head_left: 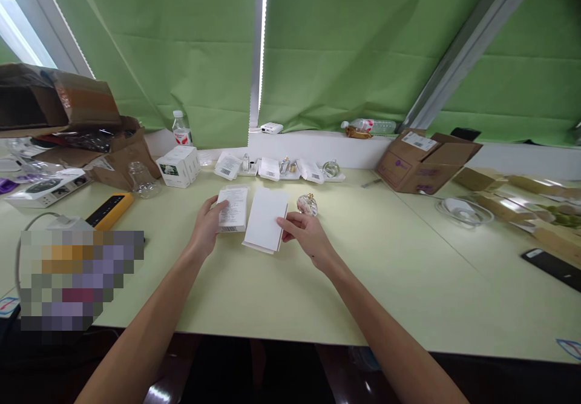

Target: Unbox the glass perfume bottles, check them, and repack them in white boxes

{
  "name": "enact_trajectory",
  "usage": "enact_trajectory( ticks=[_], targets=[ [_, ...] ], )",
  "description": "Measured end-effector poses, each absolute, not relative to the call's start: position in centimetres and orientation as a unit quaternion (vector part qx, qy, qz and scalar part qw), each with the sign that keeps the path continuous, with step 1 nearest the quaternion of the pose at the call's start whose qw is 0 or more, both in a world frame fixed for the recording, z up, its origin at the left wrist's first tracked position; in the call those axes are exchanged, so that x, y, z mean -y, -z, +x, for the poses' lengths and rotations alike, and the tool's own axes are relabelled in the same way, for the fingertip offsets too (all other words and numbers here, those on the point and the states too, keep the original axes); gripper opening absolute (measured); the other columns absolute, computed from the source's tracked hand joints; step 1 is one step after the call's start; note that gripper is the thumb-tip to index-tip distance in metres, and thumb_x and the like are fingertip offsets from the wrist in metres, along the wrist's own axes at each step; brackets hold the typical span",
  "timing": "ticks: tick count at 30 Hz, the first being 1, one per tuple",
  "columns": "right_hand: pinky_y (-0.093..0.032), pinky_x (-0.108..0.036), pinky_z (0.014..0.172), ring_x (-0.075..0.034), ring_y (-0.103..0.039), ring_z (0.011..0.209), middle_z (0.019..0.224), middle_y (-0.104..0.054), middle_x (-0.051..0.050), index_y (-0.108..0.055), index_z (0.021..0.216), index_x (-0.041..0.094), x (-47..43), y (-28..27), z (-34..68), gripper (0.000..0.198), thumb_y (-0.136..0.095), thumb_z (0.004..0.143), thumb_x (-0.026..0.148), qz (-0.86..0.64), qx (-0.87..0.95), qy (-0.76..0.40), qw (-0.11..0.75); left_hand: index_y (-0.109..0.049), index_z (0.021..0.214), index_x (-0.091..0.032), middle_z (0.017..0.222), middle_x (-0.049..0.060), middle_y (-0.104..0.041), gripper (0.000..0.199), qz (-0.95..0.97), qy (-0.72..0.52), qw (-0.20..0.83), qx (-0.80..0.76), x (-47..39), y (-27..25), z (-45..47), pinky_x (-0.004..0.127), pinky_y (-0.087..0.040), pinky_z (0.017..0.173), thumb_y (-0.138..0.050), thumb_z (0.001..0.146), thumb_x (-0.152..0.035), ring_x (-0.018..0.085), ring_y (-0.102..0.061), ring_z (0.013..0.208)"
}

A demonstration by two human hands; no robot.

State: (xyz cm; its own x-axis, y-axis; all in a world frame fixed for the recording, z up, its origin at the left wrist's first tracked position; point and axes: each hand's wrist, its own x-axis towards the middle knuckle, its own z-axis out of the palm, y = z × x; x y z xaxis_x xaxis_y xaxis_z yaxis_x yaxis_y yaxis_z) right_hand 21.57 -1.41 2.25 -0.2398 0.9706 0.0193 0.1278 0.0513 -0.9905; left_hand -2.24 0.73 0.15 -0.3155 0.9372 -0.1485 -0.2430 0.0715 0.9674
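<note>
My left hand (209, 225) is closed round the side of a small white printed box (233, 210), which has lines of text and a barcode near its lower end. To its right, my right hand (304, 234) pinches the edge of a plain white folded cardboard insert (266, 219) between thumb and fingers. The insert tilts slightly and its lower flaps stick out. Just behind my right hand stands a round glass perfume bottle (307, 205) with a gold-coloured cap, partly hidden by the fingers.
Along the back lie several white boxes (269, 169) with small bottles beside them, including a round greenish bottle (331, 168). Cardboard cartons stand left (120, 165) and right (411, 165). A yellow-and-black power strip (109, 210) is at left, a black phone (551, 268) at far right.
</note>
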Motion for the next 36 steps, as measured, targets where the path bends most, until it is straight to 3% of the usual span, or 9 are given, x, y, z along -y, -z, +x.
enact_trajectory(
  ticks=[36],
  targets=[
    [-0.049, -0.030, 0.065, -0.015, -0.059, 0.065, 0.077, -0.068, -0.005, -0.069, 0.085, 0.017, 1.49, -2.18, 21.59, 0.038, -0.063, 0.076, 0.054, -0.472, 0.612, -0.495, 0.397, -0.058, 0.123, -0.030, 0.110, 0.005, -0.067, 0.056, 0.327, -0.599, 0.502, -0.531, -0.80, -0.03, -2.21, 0.027, -0.051, 0.061, -0.072, 0.069, -0.031, 0.022, -0.067, 0.083]
  ],
)
